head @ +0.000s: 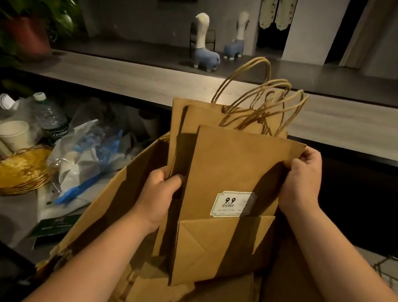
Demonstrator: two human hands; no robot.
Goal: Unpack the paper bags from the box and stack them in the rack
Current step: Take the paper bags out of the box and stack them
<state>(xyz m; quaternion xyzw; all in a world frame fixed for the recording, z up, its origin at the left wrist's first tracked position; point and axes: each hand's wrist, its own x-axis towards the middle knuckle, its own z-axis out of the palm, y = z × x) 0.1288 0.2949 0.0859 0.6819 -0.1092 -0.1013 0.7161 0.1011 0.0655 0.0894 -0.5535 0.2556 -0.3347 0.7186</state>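
Two hands, left hand, right hand, gripping paper bags between

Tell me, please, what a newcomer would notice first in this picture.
First, the bundle of brown paper bags in the centre, gripped by the left hand and the right hand above the open cardboard box; a white 9.9 sticker marks the front bag. Behind, on the counter ledge, stand two blue animal figurines.
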